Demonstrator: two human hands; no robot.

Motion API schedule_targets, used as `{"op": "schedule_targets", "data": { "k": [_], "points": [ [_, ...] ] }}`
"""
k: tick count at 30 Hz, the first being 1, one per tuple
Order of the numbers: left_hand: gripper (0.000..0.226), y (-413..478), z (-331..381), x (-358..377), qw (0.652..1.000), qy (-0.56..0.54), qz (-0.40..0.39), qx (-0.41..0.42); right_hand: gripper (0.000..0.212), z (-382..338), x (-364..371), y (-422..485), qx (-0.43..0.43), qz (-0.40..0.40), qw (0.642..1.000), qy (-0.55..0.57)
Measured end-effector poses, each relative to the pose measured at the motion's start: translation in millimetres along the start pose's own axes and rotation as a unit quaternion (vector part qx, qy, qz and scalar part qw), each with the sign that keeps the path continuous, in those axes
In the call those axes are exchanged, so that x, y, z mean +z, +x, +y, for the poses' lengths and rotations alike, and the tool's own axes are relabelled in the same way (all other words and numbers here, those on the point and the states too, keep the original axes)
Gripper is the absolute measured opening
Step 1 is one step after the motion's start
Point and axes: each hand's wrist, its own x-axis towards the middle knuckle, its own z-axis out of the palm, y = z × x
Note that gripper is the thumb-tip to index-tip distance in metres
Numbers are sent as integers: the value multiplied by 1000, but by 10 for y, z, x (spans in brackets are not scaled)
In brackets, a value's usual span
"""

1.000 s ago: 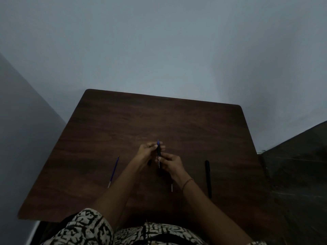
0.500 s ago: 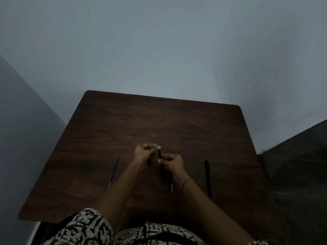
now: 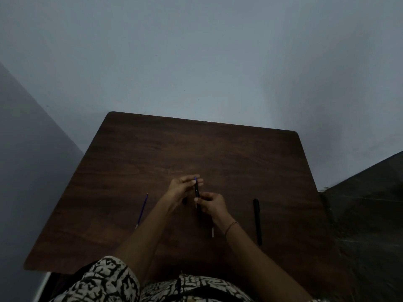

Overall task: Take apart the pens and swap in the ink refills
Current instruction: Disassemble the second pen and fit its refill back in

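At table (image 3: pixel 152 153) centre, the left hand (image 3: pixel 181 188) and right hand (image 3: pixel 210 203) are both gripping a black pen (image 3: pixel 197 190). Blue refill (image 3: pixel 142 209) is lying at 9 o'clock, second pen (image 3: pixel 257 221) at 3 o'clock.

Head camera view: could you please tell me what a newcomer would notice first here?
Two bare hands, left hand and right hand, meet mid-table around a slim black pen barrel with a blue tip showing. A thin blue ink refill lies left on the dark wooden table; a whole black pen lies right.
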Motion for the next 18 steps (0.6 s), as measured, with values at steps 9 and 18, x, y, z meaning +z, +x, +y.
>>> {"op": "schedule_targets", "data": {
  "k": [9, 18],
  "points": [
    [5, 102, -52, -28, 992, 56, 108, 26, 27, 11, 20, -10, -30, -1, 998, -59],
    [27, 109, -128, -81, 1000, -5, -2, -22, 27, 1, 9, -23, -7, 6, 1000, -25]
  ]
}}
